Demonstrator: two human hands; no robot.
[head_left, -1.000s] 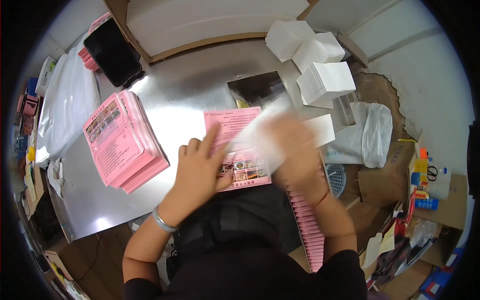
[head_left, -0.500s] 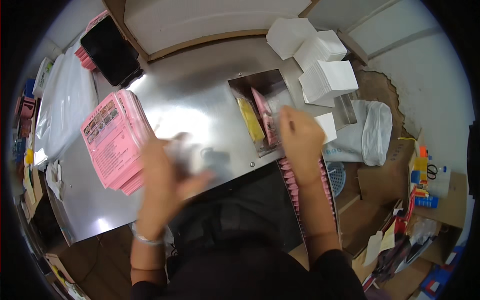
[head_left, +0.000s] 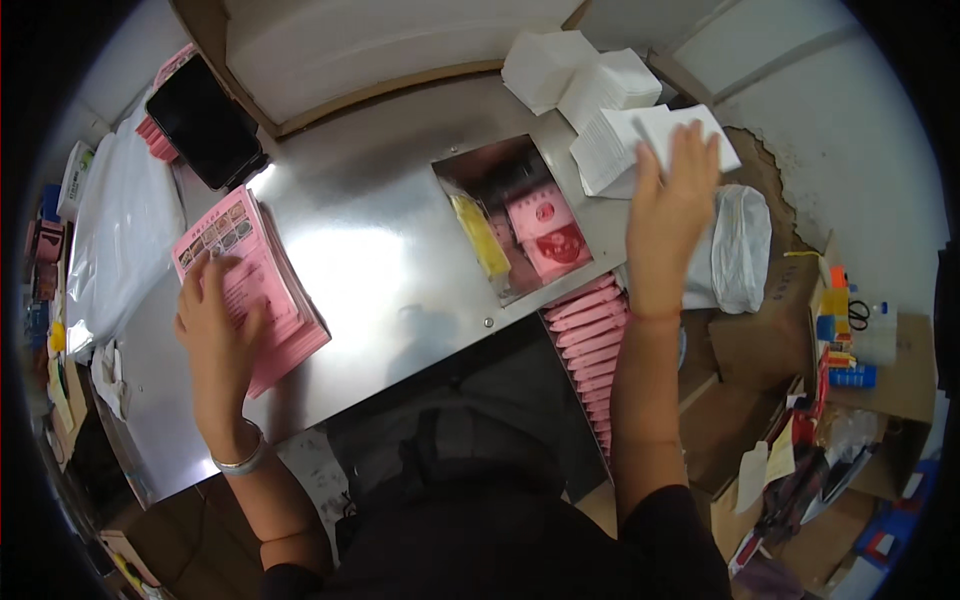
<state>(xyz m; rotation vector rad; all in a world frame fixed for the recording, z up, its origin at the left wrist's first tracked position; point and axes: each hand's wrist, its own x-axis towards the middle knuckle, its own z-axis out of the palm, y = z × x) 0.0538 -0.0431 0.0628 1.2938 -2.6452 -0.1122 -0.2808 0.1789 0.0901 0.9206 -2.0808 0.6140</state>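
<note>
Down at the left of the frame, your left hand is lying flat and spread on the stack of pink leaflets, gripping nothing. They are probably thin, light and slick, so slide the top sheet free by a corner. Farther off, at the upper right, your right hand is reaching open-fingered onto the white paper stacks, resting there without closing. These look soft and easily creased; pinching one edge lightly seems wise. Between them the recessed metal tray is holding pink packets.

Single head-worn fisheye view, straight down and close over the steel table, edges bent.
</note>
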